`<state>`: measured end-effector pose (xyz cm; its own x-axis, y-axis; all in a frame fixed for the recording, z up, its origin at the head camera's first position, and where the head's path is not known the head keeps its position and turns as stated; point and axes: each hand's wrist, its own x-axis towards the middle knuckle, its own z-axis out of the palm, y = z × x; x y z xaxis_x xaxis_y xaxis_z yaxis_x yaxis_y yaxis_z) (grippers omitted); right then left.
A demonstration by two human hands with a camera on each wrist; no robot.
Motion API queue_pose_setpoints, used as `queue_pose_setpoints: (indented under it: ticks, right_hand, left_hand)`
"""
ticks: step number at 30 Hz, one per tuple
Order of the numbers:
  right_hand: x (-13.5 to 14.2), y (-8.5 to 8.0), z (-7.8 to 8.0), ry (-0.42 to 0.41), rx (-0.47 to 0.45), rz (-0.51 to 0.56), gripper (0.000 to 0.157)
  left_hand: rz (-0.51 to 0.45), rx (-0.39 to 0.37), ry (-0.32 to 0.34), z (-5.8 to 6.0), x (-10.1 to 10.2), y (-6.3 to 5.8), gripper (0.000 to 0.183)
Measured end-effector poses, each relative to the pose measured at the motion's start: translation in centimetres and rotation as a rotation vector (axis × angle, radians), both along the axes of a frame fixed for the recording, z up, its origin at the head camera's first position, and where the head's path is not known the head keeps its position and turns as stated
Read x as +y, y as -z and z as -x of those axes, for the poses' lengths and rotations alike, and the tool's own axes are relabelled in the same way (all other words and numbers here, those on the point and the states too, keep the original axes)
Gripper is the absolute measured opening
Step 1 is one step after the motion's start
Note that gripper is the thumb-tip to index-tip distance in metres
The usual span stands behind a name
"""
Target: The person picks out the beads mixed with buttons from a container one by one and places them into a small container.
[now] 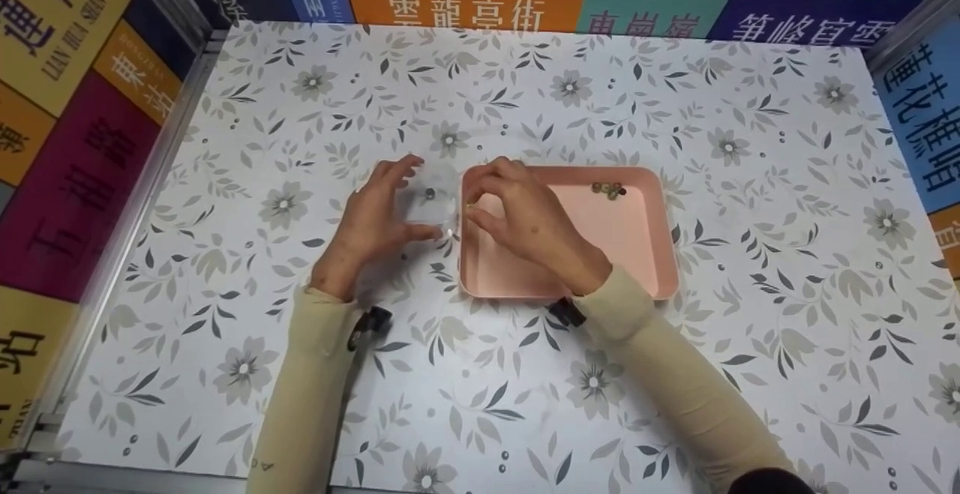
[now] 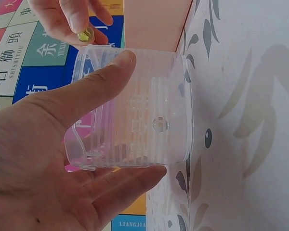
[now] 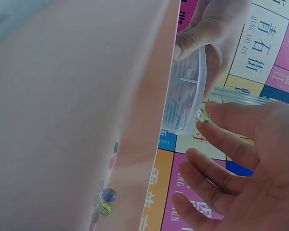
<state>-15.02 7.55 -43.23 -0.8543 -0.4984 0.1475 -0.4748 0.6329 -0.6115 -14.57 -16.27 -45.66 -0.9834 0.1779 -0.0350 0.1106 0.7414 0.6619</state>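
Observation:
My left hand (image 1: 366, 218) holds a clear plastic box (image 2: 154, 91) on the tabletop, thumb on one side and fingers on the other. Inside the box, a single marble (image 1: 430, 194) shows through the wall. Just beside the box's rim, my right hand (image 1: 525, 209) pinches a yellow-green glass marble (image 3: 203, 116) between thumb and index finger, its other fingers loosely bent. That hand is over the left end of a pink tray (image 1: 619, 247). Several more marbles (image 1: 609, 190) lie together in the tray's far right corner.
The tray's raised rim (image 1: 670, 254) stands close to the right of the box. A white tabletop (image 1: 480, 389) with grey flowers and leaves lies underneath. Coloured panels (image 1: 465, 7) with Chinese lettering border it at the back and sides.

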Motion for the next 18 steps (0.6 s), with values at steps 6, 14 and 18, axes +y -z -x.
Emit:
queue_pose_setpoints:
  ticks: [6,14,18]
  right_hand:
    - [-0.2,0.27,-0.18,0.0,-0.001,0.003,0.01]
    - [-0.6,0.43,-0.22,-0.026,0.032,0.004,0.011]
    - [-0.75,0.37,-0.21,-0.027,0.032,-0.008,0.01]
  left_hand:
    - [0.002,0.005,0.002,-0.1,-0.05,-0.03,0.104]
    - [-0.008,0.011,0.004,-0.11,-0.11,0.03,0.103]
    - [-0.008,0.01,0.002,-0.05,-0.13,0.03,0.103]
